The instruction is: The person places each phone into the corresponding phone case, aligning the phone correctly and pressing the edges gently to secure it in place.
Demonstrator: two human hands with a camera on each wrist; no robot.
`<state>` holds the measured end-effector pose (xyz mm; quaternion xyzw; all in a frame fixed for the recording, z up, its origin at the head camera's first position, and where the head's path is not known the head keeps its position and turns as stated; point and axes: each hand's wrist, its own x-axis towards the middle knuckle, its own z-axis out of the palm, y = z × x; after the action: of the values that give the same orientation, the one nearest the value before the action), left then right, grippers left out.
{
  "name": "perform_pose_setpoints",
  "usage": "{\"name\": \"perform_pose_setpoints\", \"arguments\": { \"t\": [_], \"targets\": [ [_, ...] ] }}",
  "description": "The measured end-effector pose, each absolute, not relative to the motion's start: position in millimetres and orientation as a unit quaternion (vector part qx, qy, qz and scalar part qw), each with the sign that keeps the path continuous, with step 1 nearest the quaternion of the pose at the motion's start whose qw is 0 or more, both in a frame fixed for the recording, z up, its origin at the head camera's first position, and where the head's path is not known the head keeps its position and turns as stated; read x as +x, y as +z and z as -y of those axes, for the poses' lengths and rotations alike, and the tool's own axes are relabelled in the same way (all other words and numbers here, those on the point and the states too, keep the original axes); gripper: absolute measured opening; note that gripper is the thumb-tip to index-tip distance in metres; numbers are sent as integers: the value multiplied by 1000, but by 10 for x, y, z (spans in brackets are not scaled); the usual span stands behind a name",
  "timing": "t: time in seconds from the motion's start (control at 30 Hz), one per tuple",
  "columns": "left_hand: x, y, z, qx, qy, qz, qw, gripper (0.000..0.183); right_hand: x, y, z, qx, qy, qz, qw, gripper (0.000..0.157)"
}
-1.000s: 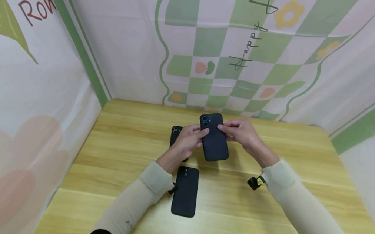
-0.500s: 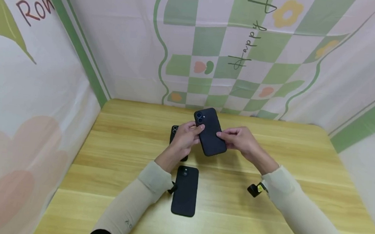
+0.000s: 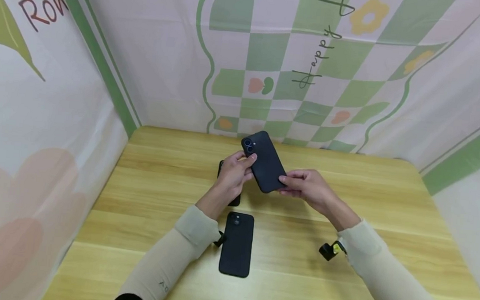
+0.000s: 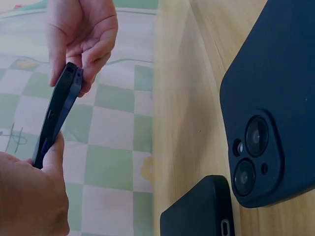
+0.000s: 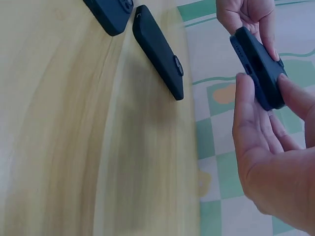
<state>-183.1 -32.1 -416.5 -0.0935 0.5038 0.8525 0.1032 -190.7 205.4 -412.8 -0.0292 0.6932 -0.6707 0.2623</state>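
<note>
Raised over the back of the table is a smartphone in a black case (image 3: 264, 161), camera side up in the head view. My left hand (image 3: 235, 171) pinches its left long edge near the camera end, thumb on the back. At the lower right corner my right hand (image 3: 307, 189) pinches it between thumb and fingers. Edge-on in the left wrist view, the dark case (image 4: 55, 105) and the bluish phone body (image 4: 74, 93) look slightly parted at the right-hand end. The right wrist view shows the bottom end of the cased phone (image 5: 258, 69) between my thumb and fingers.
Another black phone (image 3: 237, 245) lies on the wooden table (image 3: 154, 195), below my left hand. A further black phone (image 3: 235, 200) lies partly hidden under that hand. Behind the table hangs a printed cloth (image 3: 265, 52), and a wrist camera (image 3: 328, 251) juts from the right sleeve.
The held phone has moved left and away towards the cloth, tilting more. My right hand has slid down its edge to the lower corner. Both table phones stay put.
</note>
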Motion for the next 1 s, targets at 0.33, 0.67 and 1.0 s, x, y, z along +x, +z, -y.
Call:
{"name": "perform_pose_setpoints", "arguments": {
  "t": [0.33,0.67,1.0],
  "targets": [
    [-1814,-4171,335,-88,873,-465,117,29,-1882,-4131,-2083,-39,-687,-685,240,8],
    [-1803,-4164,392,-53,856,-490,157,43,-1890,-3991,-2186,-64,-655,-717,230,20],
    [-1793,-4147,412,-54,841,-506,183,47,-1918,-3917,-2270,-91,-639,-727,234,13]
  ]
}}
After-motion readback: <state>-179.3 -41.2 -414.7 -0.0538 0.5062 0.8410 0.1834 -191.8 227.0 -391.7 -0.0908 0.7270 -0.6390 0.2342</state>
